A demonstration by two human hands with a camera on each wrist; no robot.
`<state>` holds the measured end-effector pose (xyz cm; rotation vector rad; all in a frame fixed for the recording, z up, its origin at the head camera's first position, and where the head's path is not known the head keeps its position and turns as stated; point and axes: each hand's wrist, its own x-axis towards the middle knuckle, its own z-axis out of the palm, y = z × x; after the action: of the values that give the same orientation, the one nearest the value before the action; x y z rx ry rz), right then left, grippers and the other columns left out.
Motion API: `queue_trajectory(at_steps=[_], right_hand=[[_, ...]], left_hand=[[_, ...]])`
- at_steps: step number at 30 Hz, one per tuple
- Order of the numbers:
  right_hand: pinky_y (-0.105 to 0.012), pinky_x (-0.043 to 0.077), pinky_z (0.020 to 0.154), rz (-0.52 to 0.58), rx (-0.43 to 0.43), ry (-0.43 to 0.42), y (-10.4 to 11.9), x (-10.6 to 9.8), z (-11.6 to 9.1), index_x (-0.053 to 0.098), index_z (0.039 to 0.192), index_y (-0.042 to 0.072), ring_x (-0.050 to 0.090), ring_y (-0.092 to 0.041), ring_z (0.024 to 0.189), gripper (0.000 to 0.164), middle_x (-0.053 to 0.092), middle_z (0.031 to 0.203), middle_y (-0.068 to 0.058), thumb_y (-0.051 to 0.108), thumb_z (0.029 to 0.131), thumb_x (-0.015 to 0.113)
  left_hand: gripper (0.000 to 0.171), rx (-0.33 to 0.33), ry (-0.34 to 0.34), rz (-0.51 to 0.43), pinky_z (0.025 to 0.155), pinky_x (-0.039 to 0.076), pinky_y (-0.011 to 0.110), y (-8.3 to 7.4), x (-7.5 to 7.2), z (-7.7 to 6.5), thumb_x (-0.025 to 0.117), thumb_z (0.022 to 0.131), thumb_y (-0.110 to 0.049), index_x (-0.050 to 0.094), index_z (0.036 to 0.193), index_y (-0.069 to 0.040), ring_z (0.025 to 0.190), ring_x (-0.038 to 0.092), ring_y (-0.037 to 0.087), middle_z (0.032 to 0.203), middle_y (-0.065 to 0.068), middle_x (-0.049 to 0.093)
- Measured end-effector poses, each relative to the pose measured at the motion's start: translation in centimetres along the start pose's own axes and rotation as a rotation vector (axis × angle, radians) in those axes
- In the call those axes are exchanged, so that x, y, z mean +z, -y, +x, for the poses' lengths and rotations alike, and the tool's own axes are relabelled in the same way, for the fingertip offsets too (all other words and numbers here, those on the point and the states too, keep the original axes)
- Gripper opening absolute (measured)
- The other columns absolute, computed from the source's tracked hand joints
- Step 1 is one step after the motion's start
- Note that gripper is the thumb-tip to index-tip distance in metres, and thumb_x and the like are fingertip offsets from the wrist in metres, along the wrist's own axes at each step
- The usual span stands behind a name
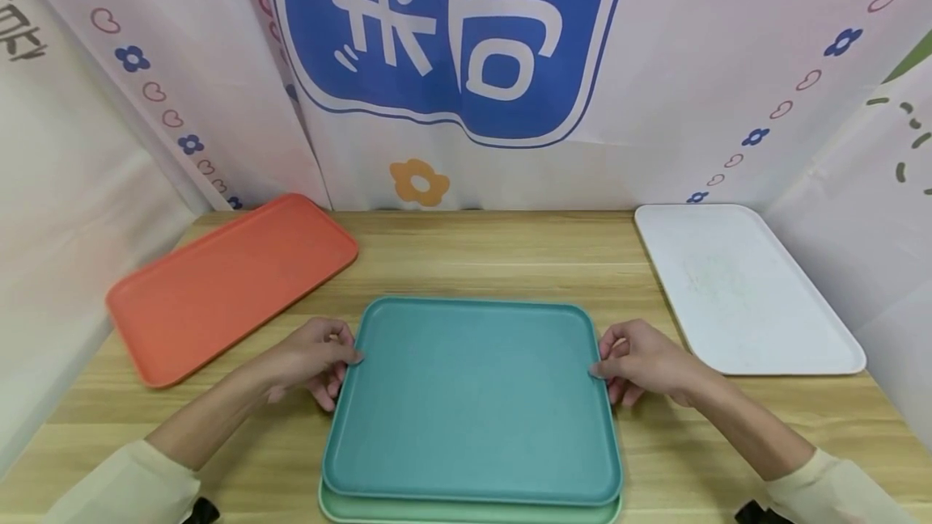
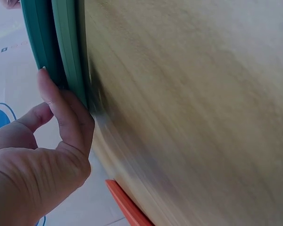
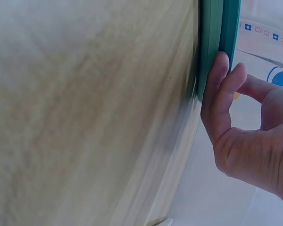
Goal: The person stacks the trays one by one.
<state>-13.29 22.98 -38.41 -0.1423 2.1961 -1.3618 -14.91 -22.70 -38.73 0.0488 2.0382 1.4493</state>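
A teal rectangular tray [image 1: 473, 403] lies over a light green tray [image 1: 473, 509], whose rim shows along the near edge. My left hand [image 1: 316, 358] pinches the teal tray's left rim, thumb on top and fingers at the side. On the opposite rim, my right hand [image 1: 637, 362] grips in the same way. In the left wrist view, the fingers [image 2: 61, 110] reach under the teal tray's edge beside the green one. The right wrist view shows fingertips [image 3: 221, 63] against the two stacked edges. Most of the green tray is hidden.
An orange tray [image 1: 233, 289] lies at an angle on the wooden table [image 1: 488, 253] to the left. A white tray [image 1: 750, 289] lies at the back right. Printed white cloth [image 1: 692, 87] hangs behind the table and along both sides.
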Motion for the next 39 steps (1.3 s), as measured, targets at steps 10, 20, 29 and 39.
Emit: queue_trajectory(at_steps=[10,20,29,39], right_hand=[[-0.031,0.057,0.049,-0.004,0.005,0.047,0.16,0.00,-0.25,0.051,0.096,0.000,0.068,-0.021,0.060,0.020,0.068,0.070,-0.011,0.004,0.094,0.070],[-0.034,0.058,0.049,-0.032,-0.005,0.051,0.06,0.11,-0.35,0.051,0.095,0.001,0.068,-0.023,0.058,0.019,0.068,0.069,-0.012,0.003,0.094,0.070],[-0.035,0.059,0.049,-0.026,-0.006,0.061,0.20,0.31,-0.32,0.049,0.094,0.001,0.067,-0.022,0.057,0.019,0.066,0.068,-0.013,0.002,0.093,0.068],[-0.034,0.058,0.047,-0.038,-0.011,0.044,-0.19,0.50,-0.17,0.049,0.093,0.002,0.065,-0.022,0.056,0.017,0.065,0.067,-0.012,0.002,0.093,0.067]], left_hand=[[0.013,-0.001,0.013,0.020,0.050,0.061,0.035,0.25,0.08,-0.41,0.059,0.101,-0.007,0.049,0.097,-0.001,0.053,0.058,0.016,0.068,0.007,0.056],[0.014,-0.009,0.022,0.014,0.050,0.061,0.035,0.24,0.22,-0.70,0.060,0.100,-0.008,0.049,0.094,-0.003,0.053,0.058,0.015,0.067,0.007,0.056],[0.016,-0.010,0.008,0.098,0.042,0.050,0.023,-0.16,0.36,-0.71,0.061,0.095,-0.005,0.048,0.087,-0.003,0.046,0.056,0.013,0.062,0.008,0.057],[0.012,0.004,0.010,0.150,0.042,0.050,0.024,-0.29,0.56,-0.46,0.058,0.094,-0.003,0.049,0.087,-0.003,0.045,0.057,0.014,0.062,0.008,0.057]])
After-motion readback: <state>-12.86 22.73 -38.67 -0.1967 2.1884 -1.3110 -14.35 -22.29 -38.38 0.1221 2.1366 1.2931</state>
